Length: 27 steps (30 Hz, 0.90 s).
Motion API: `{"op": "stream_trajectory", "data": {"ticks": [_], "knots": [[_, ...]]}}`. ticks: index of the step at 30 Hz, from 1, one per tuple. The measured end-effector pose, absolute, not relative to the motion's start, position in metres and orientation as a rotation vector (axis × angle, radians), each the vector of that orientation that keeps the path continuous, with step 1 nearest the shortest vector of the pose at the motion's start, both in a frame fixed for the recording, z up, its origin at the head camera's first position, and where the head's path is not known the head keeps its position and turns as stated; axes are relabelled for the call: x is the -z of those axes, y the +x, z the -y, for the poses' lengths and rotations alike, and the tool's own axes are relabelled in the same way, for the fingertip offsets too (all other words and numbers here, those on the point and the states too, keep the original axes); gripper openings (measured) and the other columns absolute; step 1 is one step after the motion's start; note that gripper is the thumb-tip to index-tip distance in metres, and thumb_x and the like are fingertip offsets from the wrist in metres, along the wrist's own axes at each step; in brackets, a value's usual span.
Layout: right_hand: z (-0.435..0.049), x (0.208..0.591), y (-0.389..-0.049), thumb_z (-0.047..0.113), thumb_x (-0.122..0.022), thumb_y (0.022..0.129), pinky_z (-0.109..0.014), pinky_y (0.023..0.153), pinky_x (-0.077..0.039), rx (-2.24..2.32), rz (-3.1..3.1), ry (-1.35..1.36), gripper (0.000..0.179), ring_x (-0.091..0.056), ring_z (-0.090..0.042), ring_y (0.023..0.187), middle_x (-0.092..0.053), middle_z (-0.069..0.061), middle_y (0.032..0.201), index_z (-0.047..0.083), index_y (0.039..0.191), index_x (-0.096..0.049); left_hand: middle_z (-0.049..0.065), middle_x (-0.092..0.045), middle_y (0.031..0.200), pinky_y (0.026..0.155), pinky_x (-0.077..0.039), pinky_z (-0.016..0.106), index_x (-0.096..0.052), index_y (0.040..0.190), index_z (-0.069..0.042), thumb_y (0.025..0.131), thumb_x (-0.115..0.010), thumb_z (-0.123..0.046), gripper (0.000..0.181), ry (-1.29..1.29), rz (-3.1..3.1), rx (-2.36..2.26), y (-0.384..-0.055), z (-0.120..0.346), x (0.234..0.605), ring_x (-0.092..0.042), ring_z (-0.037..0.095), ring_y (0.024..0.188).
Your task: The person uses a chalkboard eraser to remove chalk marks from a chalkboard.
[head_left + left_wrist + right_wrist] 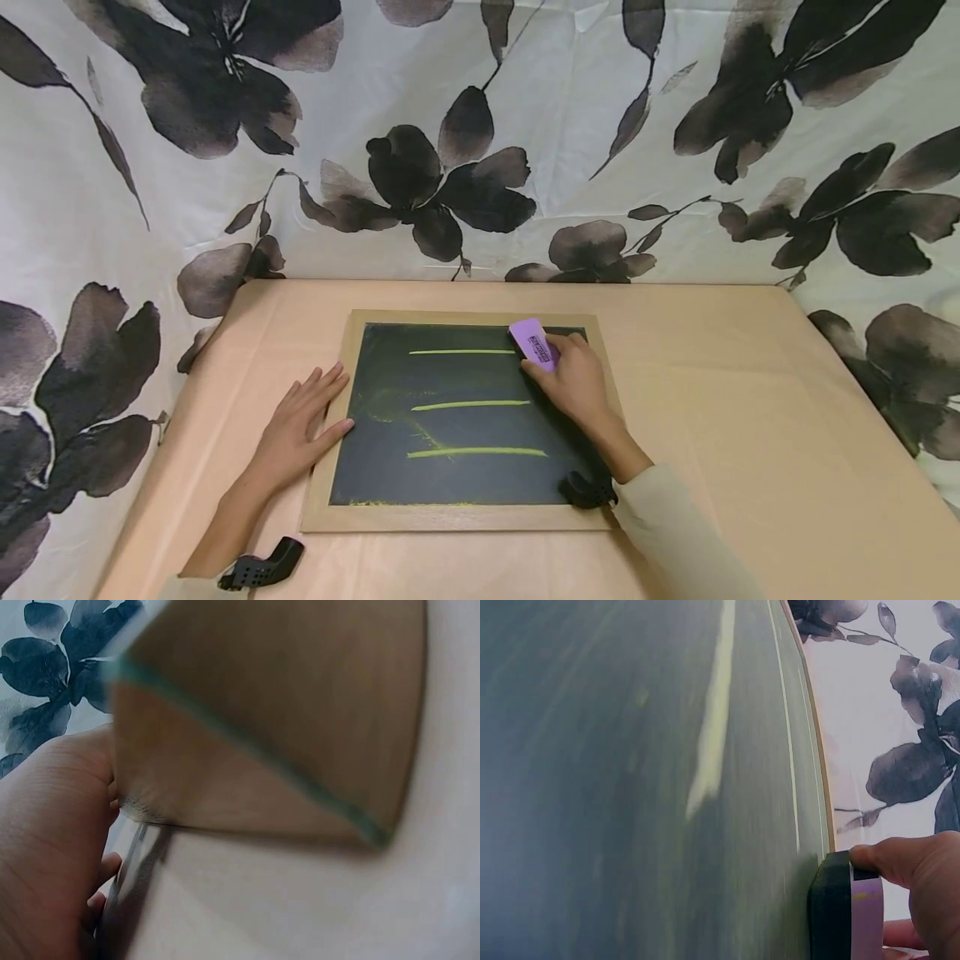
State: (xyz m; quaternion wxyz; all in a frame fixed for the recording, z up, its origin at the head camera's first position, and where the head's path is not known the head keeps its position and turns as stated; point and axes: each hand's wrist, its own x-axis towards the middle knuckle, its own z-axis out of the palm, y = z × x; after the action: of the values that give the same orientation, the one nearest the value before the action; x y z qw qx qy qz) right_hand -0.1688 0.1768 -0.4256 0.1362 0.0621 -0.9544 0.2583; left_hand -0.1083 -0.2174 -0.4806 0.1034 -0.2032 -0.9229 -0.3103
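Note:
A small chalkboard point(382, 483) in a wooden frame point(450, 520) lies on the table, with three yellow-green chalk lines across it. My right hand point(577, 379) grips a purple chalkboard eraser point(536, 343) between thumb and fingers, at the right end of the top line point(461, 352). In the right wrist view the eraser's dark pad point(830, 907) faces the slate. Fingers spread, my left hand point(296, 429) rests at the frame's left side. The left wrist view shows that hand point(52, 847) beside a blurred brown panel point(300, 697) crossed by a greenish line.
Faint yellow smudges point(390, 404) mark the slate's left half, and chalk dust point(405, 503) lines its lower edge. Black camera mounts point(262, 567) sit on both wrists. Behind the light table point(750, 400) hangs a white cloth point(585, 108) with dark flowers.

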Motion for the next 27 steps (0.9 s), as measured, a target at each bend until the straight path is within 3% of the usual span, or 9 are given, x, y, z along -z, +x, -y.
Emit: {"op": "stream_trajectory", "data": {"ticks": [14, 27], "knots": [[-0.144, 0.425, -0.18, 0.033, -0.075, 0.08, -0.043, 0.063, -0.05, -0.679, 2.788, 0.339, 0.053, -0.059, -0.027, 0.076, -0.064, -0.018, 0.096, -0.006, 0.115, -0.067, 0.006, -0.034, 0.152, 0.113, -0.011, 0.055, -0.043, 0.145, -0.012, 0.088, -0.068, -0.031, 0.065, -0.597, 2.711, 0.93, -0.111, 0.216, 0.48, -0.025, 0.036, 0.14], [-0.096, 0.424, -0.182, 0.036, -0.076, 0.079, -0.037, 0.058, -0.048, -0.666, 2.816, 0.446, 0.054, -0.057, -0.022, 0.071, -0.063, -0.015, 0.095, -0.003, 0.115, -0.068, 0.007, -0.035, 0.152, 0.112, -0.013, 0.057, -0.045, 0.144, -0.011, 0.087, -0.07, -0.03, 0.065, -0.605, 2.696, 0.939, -0.112, 0.218, 0.481, -0.026, 0.038, 0.139]]}}
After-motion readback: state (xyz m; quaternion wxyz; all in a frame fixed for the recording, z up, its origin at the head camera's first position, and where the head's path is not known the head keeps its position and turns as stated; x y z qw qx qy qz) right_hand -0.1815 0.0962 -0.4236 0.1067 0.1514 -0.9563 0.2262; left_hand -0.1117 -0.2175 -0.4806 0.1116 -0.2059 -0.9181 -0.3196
